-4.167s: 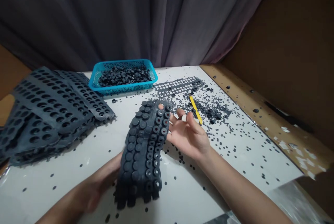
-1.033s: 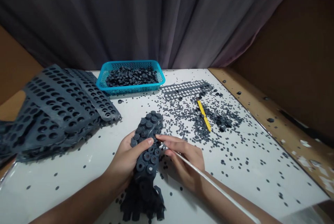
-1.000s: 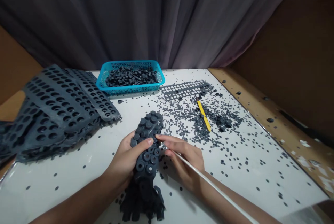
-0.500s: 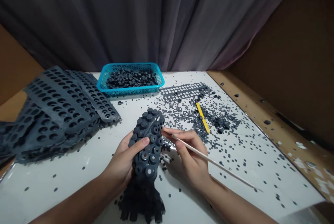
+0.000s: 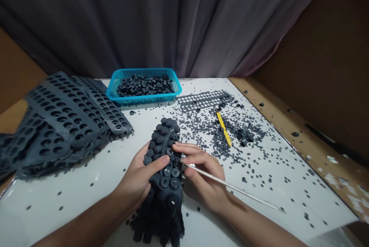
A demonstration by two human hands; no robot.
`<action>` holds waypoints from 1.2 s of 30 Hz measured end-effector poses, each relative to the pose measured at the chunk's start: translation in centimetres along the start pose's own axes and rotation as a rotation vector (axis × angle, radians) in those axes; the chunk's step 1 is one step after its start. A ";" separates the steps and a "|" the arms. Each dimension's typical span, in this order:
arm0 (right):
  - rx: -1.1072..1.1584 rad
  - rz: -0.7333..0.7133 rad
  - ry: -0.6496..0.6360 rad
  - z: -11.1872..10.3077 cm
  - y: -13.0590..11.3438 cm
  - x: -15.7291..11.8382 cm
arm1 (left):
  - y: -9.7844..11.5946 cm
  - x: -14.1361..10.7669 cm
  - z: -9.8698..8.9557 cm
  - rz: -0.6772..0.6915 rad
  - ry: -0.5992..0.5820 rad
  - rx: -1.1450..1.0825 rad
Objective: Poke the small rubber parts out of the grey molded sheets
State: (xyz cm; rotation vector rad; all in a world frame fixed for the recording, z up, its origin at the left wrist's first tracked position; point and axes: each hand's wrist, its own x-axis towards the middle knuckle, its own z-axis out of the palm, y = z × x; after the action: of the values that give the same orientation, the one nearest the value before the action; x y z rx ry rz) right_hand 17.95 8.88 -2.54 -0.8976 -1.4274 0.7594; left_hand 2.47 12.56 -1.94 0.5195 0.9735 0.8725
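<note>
My left hand (image 5: pixel 137 173) is closed round a bent black rubber sheet (image 5: pixel 168 182), its thumb pressing on the face. Rows of round, ring-shaped studs stand out from that sheet, and its dark lower end hangs toward me. Against the sheet's right edge, my right hand (image 5: pixel 206 179) pinches a thin whitish stick (image 5: pixel 242 191) that slants down to the right. The fingertips of that hand touch the studs; the stick's working tip is hidden among them.
A blue basket (image 5: pixel 144 96) of small black rubber parts stands at the back. Stacked perforated black sheets (image 5: pixel 66 126) lie left. Right of centre are a flat perforated strip (image 5: pixel 204 100), a yellow-handled tool (image 5: pixel 224 128) and many scattered black discs (image 5: pixel 248 135) on the white tabletop (image 5: pixel 95 204).
My right hand has shifted slightly down and left, its index finger now over the sheet's studs. The rubber sheet has turned a little in my left hand.
</note>
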 end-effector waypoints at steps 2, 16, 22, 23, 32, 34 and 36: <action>0.010 0.009 0.015 0.0 0.1 0.0 | -0.1 0.0 0.0 0.015 0.000 0.014; -0.064 -0.098 -0.048 -0.2 0.8 -0.1 | -0.1 0.2 -0.3 0.089 0.023 0.188; -0.078 -0.180 -0.082 -0.3 1.3 -0.1 | -0.4 0.4 -0.6 0.096 0.005 0.158; -0.076 -0.180 -0.082 -0.3 1.4 -0.1 | -0.4 0.3 -0.7 0.093 0.004 0.157; -0.043 -0.139 -0.073 -0.4 1.5 -0.3 | -0.3 0.1 -0.6 0.058 0.025 0.156; -0.041 -0.149 -0.076 -0.4 1.6 -0.3 | -0.3 0.1 -0.5 0.056 0.026 0.157; -0.044 -0.165 -0.075 -0.4 1.7 -0.3 | -0.3 0.1 -0.5 0.059 0.019 0.163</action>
State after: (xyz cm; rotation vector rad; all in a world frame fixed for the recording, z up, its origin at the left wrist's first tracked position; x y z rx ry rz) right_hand 18.52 9.44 -4.15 -0.7806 -1.5687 0.6448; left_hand 2.14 12.45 -2.45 0.6822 1.0565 0.8559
